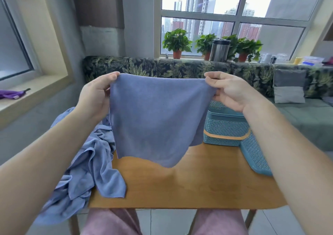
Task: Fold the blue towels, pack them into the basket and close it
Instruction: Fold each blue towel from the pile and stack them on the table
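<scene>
A blue towel [155, 119] hangs in the air above the wooden table [189, 186], stretched flat between both hands. My left hand [95, 96] pinches its top left corner, and my right hand [228, 90] pinches its top right corner. The towel's lower edge dangles just above the tabletop. A heap of crumpled blue towels [86, 166] lies on the table's left side and spills over its edge. The teal woven basket [225, 126] stands at the back right of the table, partly hidden by the towel and my right forearm. Its teal lid [254, 155] leans against the basket's right side.
A leaf-patterned sofa [162, 67] with a grey cushion [288, 86] runs behind the table. Potted plants [177, 42] and a metal canister [219, 50] stand on the window sill. A purple cloth [10, 94] lies on the left ledge. My knees in pink trousers [111, 222] sit under the table's near edge.
</scene>
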A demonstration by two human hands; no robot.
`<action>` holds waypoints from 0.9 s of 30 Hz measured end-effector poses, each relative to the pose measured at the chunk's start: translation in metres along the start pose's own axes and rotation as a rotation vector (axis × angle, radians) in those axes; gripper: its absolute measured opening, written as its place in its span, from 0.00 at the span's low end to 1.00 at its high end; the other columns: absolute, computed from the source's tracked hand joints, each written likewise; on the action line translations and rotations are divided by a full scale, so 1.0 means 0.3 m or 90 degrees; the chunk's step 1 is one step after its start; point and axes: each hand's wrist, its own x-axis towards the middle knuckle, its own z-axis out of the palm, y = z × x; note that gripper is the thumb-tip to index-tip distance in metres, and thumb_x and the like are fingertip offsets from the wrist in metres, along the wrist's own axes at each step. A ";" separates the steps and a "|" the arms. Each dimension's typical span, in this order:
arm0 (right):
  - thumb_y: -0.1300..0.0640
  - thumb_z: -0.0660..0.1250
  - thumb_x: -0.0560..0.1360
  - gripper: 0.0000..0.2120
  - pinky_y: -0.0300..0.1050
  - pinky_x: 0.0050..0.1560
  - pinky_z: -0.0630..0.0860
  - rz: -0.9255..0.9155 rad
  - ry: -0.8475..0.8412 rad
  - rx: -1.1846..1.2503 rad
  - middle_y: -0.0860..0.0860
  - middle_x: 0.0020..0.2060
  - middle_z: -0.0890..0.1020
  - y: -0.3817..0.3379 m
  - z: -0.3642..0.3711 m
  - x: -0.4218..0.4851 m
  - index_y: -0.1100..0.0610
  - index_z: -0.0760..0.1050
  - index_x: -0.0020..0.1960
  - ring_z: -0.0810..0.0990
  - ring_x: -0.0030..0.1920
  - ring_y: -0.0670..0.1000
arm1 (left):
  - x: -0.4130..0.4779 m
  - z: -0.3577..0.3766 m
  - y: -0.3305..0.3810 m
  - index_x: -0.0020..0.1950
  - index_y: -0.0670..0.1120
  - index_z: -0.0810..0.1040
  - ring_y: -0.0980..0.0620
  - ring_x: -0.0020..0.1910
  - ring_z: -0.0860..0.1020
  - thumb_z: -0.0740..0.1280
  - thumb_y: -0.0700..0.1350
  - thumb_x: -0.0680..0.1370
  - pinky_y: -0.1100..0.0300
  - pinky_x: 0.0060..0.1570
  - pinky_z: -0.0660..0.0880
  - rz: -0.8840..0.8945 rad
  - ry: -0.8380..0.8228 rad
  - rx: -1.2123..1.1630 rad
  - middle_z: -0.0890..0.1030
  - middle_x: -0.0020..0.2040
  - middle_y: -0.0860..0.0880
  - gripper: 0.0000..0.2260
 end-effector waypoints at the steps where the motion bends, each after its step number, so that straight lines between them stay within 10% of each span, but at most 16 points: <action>1: 0.62 0.69 0.79 0.06 0.44 0.40 0.79 -0.019 0.003 -0.014 0.51 0.40 0.82 -0.008 -0.006 -0.013 0.55 0.79 0.55 0.80 0.37 0.49 | -0.001 -0.001 0.012 0.53 0.45 0.85 0.52 0.41 0.79 0.71 0.42 0.77 0.60 0.36 0.75 0.029 0.013 0.016 0.84 0.44 0.49 0.07; 6: 0.54 0.71 0.79 0.05 0.51 0.42 0.80 -0.138 0.183 -0.273 0.50 0.41 0.81 -0.006 -0.017 -0.031 0.53 0.84 0.52 0.76 0.40 0.51 | -0.025 0.009 0.038 0.57 0.46 0.85 0.54 0.40 0.78 0.70 0.36 0.77 0.64 0.36 0.74 0.063 -0.009 0.038 0.83 0.45 0.48 0.11; 15: 0.57 0.71 0.78 0.07 0.42 0.45 0.75 0.038 0.135 -0.154 0.52 0.49 0.85 0.090 -0.042 0.035 0.58 0.84 0.54 0.79 0.46 0.48 | 0.055 0.022 -0.063 0.54 0.46 0.85 0.59 0.26 0.72 0.69 0.36 0.77 0.68 0.28 0.71 0.057 0.056 0.271 0.79 0.37 0.49 0.09; 19: 0.59 0.72 0.78 0.06 0.34 0.34 0.69 0.043 0.170 -0.224 0.48 0.46 0.83 0.145 -0.040 0.106 0.55 0.83 0.55 0.75 0.38 0.41 | 0.145 0.012 -0.109 0.47 0.49 0.85 0.51 0.37 0.77 0.71 0.37 0.76 0.62 0.43 0.77 0.035 0.060 0.369 0.83 0.39 0.48 0.08; 21: 0.60 0.71 0.79 0.07 0.37 0.29 0.67 0.059 0.182 -0.202 0.52 0.48 0.82 0.147 -0.032 0.157 0.54 0.81 0.56 0.76 0.31 0.45 | 0.197 0.034 -0.101 0.51 0.45 0.85 0.52 0.31 0.78 0.70 0.35 0.77 0.67 0.33 0.75 0.024 0.069 0.381 0.81 0.37 0.47 0.07; 27: 0.59 0.71 0.79 0.08 0.43 0.37 0.82 -0.056 0.220 -0.091 0.54 0.52 0.84 0.049 -0.014 0.252 0.56 0.79 0.58 0.88 0.42 0.53 | 0.285 0.123 -0.003 0.48 0.45 0.83 0.53 0.36 0.85 0.66 0.36 0.79 0.65 0.38 0.81 0.039 0.086 0.228 0.84 0.44 0.45 0.07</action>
